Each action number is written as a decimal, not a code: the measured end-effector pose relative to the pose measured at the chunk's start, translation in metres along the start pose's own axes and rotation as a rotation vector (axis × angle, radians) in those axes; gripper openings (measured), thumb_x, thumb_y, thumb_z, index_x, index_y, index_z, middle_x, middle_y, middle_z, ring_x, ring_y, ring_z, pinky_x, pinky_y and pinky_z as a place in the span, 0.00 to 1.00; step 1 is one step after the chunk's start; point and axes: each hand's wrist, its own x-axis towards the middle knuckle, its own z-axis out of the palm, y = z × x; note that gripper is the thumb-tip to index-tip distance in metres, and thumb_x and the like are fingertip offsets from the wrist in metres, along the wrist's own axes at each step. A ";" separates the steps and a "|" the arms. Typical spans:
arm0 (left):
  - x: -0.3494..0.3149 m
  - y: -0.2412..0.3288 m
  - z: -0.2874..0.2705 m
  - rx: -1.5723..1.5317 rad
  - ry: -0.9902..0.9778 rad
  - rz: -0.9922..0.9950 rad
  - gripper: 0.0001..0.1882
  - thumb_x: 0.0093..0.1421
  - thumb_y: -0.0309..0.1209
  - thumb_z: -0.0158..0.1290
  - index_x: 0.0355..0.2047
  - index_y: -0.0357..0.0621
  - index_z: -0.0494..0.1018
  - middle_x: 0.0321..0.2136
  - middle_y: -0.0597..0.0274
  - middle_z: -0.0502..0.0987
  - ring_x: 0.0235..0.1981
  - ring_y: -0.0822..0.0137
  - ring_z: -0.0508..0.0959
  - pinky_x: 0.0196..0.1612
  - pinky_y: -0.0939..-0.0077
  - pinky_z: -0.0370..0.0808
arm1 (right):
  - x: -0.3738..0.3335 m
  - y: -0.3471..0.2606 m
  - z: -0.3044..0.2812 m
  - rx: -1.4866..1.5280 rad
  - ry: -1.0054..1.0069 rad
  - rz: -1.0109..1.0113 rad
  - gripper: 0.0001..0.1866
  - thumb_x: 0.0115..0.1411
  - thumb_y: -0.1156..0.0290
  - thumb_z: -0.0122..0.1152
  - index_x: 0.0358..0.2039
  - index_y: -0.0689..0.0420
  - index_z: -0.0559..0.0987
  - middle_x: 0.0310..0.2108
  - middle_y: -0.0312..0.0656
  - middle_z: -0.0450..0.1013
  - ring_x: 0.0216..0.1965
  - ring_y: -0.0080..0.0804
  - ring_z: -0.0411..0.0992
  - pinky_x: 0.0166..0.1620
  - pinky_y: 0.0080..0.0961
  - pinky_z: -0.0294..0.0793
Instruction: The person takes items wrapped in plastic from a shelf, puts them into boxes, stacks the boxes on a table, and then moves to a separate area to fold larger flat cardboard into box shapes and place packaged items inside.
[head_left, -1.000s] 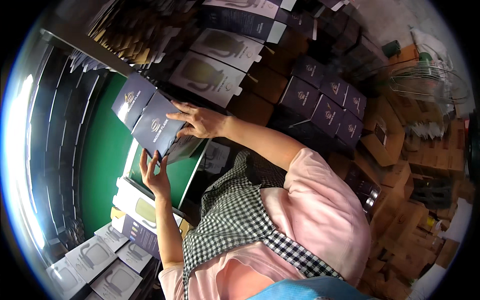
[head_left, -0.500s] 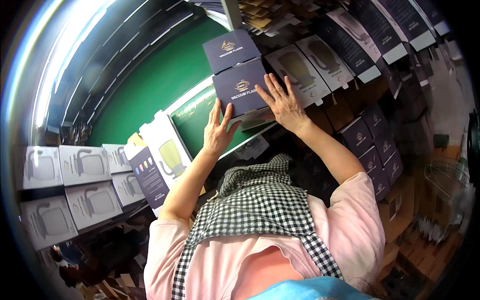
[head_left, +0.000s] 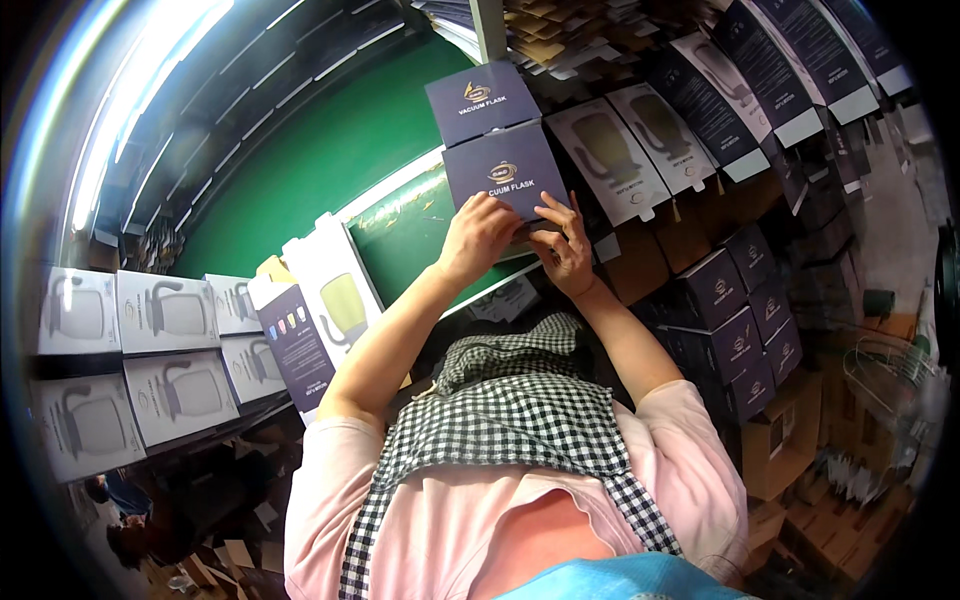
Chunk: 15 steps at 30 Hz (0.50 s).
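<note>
A dark blue carton point(head_left: 500, 165) with a gold emblem lies in front of me on the green bench, against a second carton point(head_left: 478, 100) of the same kind just beyond it. My left hand point(head_left: 480, 238) is at the carton's near edge, its fingers bent and drawn together on the rim. Beside it, my right hand point(head_left: 566, 248) grips the same edge near its right corner, thumb and fingers curled in. Both sets of fingertips nearly meet there. What exactly they pinch is partly hidden behind the fingers.
Flat carton blanks point(head_left: 600, 150) with flask pictures lie to the right. At the left, white picture boxes point(head_left: 180, 390) stand stacked beside an open-ended carton point(head_left: 338, 285). Dark blue boxes point(head_left: 720, 285) are piled at the lower right. A post point(head_left: 489, 30) rises behind the bench.
Both hands have left the carton's sides and come together at its near edge, fingers now bent instead of spread. The view has shifted slightly.
</note>
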 end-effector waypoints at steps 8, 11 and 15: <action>-0.003 -0.047 0.015 0.078 0.173 -0.519 0.36 0.59 0.35 0.59 0.62 0.30 0.57 0.65 0.36 0.51 0.66 0.41 0.56 0.63 0.60 0.62 | 0.019 -0.021 0.008 -0.410 -0.151 0.054 0.21 0.61 0.62 0.59 0.55 0.47 0.76 0.59 0.45 0.66 0.64 0.45 0.60 0.64 0.56 0.56; -0.005 -0.047 0.018 -0.023 0.152 -0.539 0.41 0.61 0.38 0.57 0.64 0.25 0.49 0.67 0.35 0.46 0.68 0.41 0.50 0.67 0.58 0.56 | 0.015 -0.016 0.001 -0.412 -0.219 0.023 0.22 0.60 0.58 0.60 0.55 0.47 0.77 0.63 0.46 0.62 0.65 0.46 0.58 0.64 0.55 0.57; -0.006 -0.045 0.017 -0.037 0.129 -0.551 0.41 0.61 0.38 0.57 0.65 0.26 0.49 0.67 0.35 0.46 0.68 0.42 0.51 0.67 0.58 0.57 | 0.011 -0.013 -0.001 -0.415 -0.229 -0.029 0.24 0.59 0.57 0.61 0.57 0.45 0.76 0.63 0.45 0.62 0.65 0.48 0.58 0.63 0.54 0.58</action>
